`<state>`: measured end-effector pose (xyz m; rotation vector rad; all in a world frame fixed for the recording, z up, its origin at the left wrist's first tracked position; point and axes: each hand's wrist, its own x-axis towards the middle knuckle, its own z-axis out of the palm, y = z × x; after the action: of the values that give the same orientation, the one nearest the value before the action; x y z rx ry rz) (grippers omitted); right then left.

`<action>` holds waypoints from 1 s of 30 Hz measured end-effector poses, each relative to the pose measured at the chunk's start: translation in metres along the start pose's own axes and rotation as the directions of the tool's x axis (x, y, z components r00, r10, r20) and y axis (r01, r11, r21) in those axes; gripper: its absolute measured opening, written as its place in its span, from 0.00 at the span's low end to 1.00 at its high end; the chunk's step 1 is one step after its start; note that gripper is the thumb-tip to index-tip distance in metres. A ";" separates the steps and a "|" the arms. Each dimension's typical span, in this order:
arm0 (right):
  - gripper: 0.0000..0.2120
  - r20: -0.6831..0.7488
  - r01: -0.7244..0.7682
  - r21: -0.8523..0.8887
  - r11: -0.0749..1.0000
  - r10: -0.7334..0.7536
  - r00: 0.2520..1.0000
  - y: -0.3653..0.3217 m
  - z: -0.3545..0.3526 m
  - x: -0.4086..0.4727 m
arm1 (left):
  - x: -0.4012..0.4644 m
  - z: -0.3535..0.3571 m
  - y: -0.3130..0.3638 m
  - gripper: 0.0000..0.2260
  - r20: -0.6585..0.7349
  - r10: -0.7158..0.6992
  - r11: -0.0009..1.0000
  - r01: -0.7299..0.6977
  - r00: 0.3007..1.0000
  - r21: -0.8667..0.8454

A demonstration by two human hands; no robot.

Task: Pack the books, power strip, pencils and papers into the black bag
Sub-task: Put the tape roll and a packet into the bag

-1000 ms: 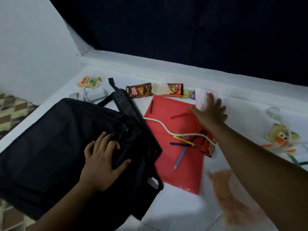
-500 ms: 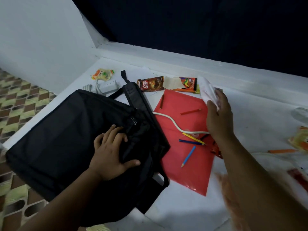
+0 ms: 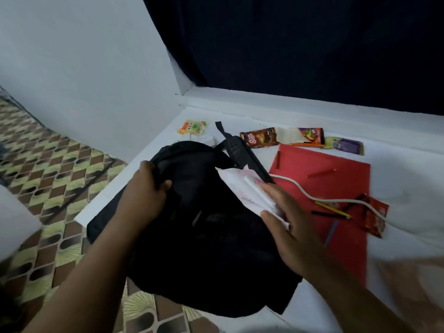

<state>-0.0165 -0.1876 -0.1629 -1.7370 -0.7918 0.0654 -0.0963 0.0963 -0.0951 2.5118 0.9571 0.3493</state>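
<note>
the black bag [image 3: 204, 248] lies at the near left edge of the white surface [image 3: 396, 248], its lower corner hanging over the patterned floor tiles [image 3: 60, 188]. the left hand [image 3: 149, 191] grips the bag's upper rim, fingers curled over the fabric. the right hand [image 3: 290, 227] holds white papers [image 3: 242, 186] over the bag's right side, fingers laid along the sheets and thumb beneath; a white stick-like item lies on the papers, identity unclear. just right of the bag lies a red folder [image 3: 336, 186] flat on the surface. on it rest a white power cord [image 3: 310, 193], crossing from the bag toward the right, and loose pencils: a yellow pencil [image 3: 332, 209], a blue pencil [image 3: 330, 233], a red pencil [image 3: 321, 173] and a brown pencil [image 3: 278, 159] at the far left edge. a red wrapper [image 3: 374, 217] overlaps the folder's right edge. beyond the folder lie a brown snack packet [image 3: 258, 140], a torn box [image 3: 302, 137] and a purple packet [image 3: 346, 145]. behind the bag sit the white power strip [image 3: 208, 139], partly hidden, and a yellow packet [image 3: 192, 127].
</note>
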 end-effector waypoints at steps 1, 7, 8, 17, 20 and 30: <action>0.22 0.016 -0.017 -0.006 1.000 0.017 1.000 -0.001 0.008 0.000 | 0.004 0.001 -0.007 0.15 0.001 -0.043 0.996 0.042 0.999 0.076; 0.22 0.020 -0.068 -0.117 0.991 0.071 0.997 0.011 0.034 -0.002 | -0.030 0.045 -0.021 0.12 -0.027 0.253 0.948 -0.242 0.967 0.205; 0.22 0.026 -0.070 -0.132 0.989 0.074 0.997 0.013 0.033 -0.003 | -0.031 0.045 -0.020 0.17 0.019 0.257 0.948 -0.256 0.966 0.187; 0.21 0.034 -0.052 -0.076 0.996 0.054 0.998 0.011 0.028 0.003 | -0.049 0.045 -0.008 0.50 0.360 0.110 0.948 -0.207 0.926 0.241; 0.22 0.066 0.005 -0.113 0.994 0.002 0.998 0.007 0.026 0.004 | -0.040 0.026 -0.005 0.35 0.319 0.143 0.962 -0.207 0.937 0.177; 0.27 0.423 0.446 -0.387 0.807 -0.275 0.864 -0.016 0.036 0.020 | -0.003 -0.061 -0.001 0.12 0.080 0.174 0.984 -0.171 0.981 -0.040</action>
<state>-0.0247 -0.1453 -0.1535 -2.0230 -1.5035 -0.0985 -0.1213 0.1133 -0.0426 2.5641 0.6975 0.3075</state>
